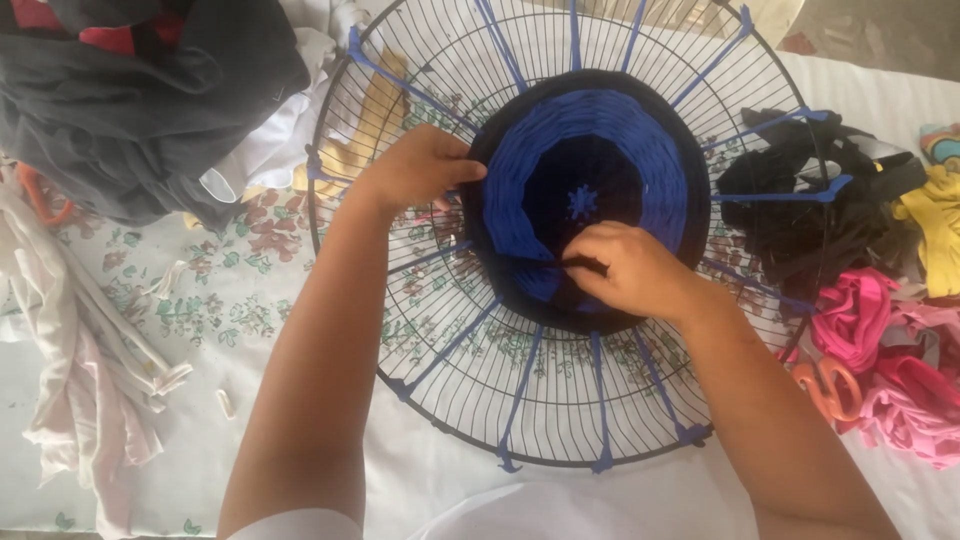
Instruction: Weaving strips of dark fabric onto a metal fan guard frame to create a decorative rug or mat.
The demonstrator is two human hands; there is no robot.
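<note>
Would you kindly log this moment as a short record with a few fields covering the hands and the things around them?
Setting: floral cloth spread as the work surface
Frame: round black wire fan guard strung with blue spokes
Weaving: round woven disc of blue and dark strips at the guard's centre
Left hand: left hand touches the disc's left edge
Right hand: right hand pinches a dark strip on the disc's lower part
Nearby left: dark clothing pile
Nearby right: orange scissors, pink fabric strips, black strips

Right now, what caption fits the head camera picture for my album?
Two hands, left hand and right hand, weave dark fabric strips into a round blue mat on a wire fan guard.
</note>
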